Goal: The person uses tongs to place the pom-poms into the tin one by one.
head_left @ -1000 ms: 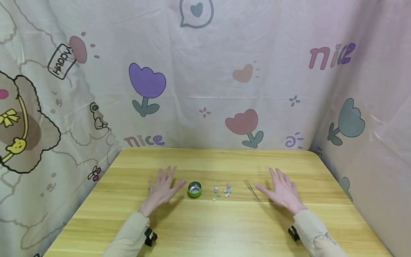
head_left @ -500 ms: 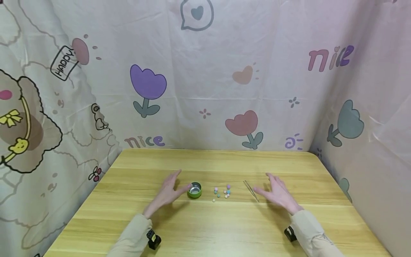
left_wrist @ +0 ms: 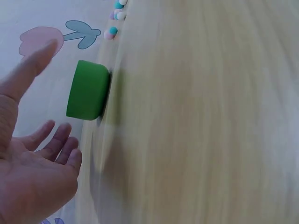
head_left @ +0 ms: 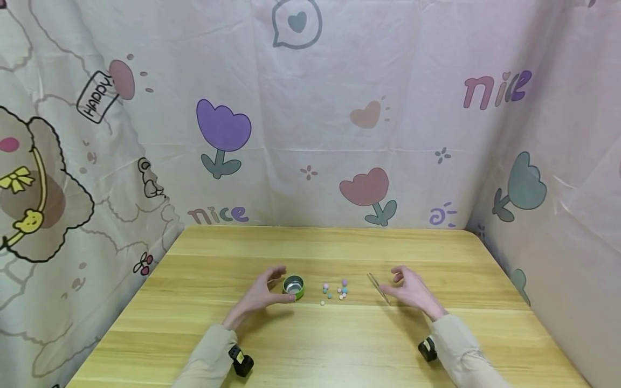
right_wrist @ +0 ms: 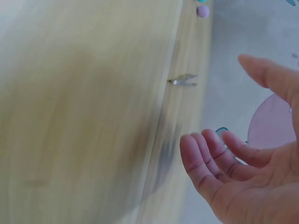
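A small green tin [head_left: 294, 286] with a metal inside stands open on the wooden table [head_left: 310, 345]. My left hand [head_left: 281, 284] cups around its left side, thumb and fingers spread. In the left wrist view a gap shows between the left hand [left_wrist: 46, 93] and the tin [left_wrist: 88, 89]. Several small pastel balls [head_left: 335, 291] lie just right of the tin. Thin metal tweezers [head_left: 379, 287] lie further right. My right hand [head_left: 390, 281] hovers beside them with fingers loosely curved and holds nothing. The right wrist view shows the tweezers [right_wrist: 183, 81] apart from the right hand [right_wrist: 217, 100].
A printed fabric backdrop [head_left: 310, 134] closes off the table's back and both sides. Bare wood stretches in front of the hands to the near edge. Black wrist-worn devices [head_left: 241, 360] sit on both sleeves.
Both hands lifted from lying flat and turned inward. The left one closed in on the tin, the right one on the tweezers. Fingers went from spread flat to loosely curved.
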`<action>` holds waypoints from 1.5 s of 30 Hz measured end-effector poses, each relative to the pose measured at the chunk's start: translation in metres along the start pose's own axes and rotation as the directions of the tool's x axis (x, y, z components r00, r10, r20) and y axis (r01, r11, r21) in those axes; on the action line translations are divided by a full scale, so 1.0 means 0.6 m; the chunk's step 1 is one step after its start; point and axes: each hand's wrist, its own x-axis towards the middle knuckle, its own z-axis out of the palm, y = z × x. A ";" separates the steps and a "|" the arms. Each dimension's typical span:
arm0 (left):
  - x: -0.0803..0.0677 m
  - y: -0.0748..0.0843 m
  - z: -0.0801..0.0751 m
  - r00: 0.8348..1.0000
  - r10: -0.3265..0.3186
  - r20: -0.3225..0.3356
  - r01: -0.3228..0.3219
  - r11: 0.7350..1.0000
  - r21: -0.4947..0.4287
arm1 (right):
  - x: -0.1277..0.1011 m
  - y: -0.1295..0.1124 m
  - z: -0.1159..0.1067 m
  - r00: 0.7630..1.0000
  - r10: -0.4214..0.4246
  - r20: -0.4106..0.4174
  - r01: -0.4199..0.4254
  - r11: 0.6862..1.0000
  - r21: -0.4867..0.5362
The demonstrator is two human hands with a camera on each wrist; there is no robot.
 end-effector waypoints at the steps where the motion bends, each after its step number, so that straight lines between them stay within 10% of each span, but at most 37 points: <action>1: 0.002 -0.001 0.001 1.000 -0.001 0.006 0.001 1.000 -0.014 | 0.001 -0.001 0.001 1.000 0.002 -0.001 -0.002 1.000 0.007; 45: 0.009 -0.013 0.030 1.000 0.029 -0.007 -0.029 0.993 -0.112 | 0.039 -0.003 0.041 0.987 0.154 0.035 -0.155 0.987 0.041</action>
